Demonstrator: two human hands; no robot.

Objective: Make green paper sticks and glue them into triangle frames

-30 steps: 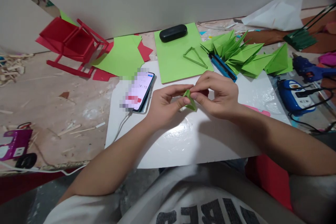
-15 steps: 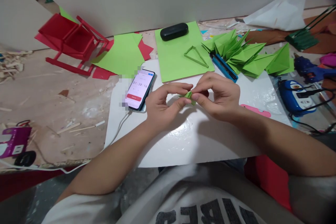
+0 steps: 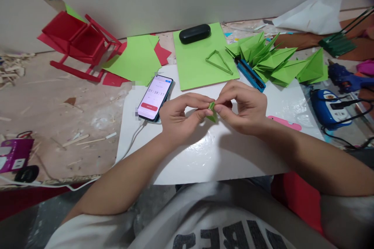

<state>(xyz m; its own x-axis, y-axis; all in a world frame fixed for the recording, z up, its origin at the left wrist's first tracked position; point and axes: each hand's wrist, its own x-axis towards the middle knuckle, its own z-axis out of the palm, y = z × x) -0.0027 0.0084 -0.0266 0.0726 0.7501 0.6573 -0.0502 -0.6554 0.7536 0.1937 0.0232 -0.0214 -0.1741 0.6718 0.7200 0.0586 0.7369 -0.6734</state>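
A small folded piece of green paper (image 3: 213, 116) is pinched between both hands above the white board (image 3: 187, 163). My left hand (image 3: 184, 118) grips it from the left, thumb and fingertips pressed together. From the other side my right hand (image 3: 241, 105) is closed on its upper end with thumb and index finger. The fingers cover much of the paper, so its full shape is hidden. Just beyond the hands lies a blue utility knife (image 3: 250, 74), beside several folded green paper pieces (image 3: 269, 60).
Left of the hands lies a phone (image 3: 154, 97) on a cable. Behind are a green sheet (image 3: 189, 66), a black case (image 3: 194, 34) and a red miniature rocking chair (image 3: 76, 42). To the right are a pink cutter-shaped piece (image 3: 284, 123), a blue power socket (image 3: 330, 109) and a glue gun (image 3: 350, 78).
More of the green paper's lower end shows below the fingers, pointing down. Both hands keep their pinch in nearly the same place.
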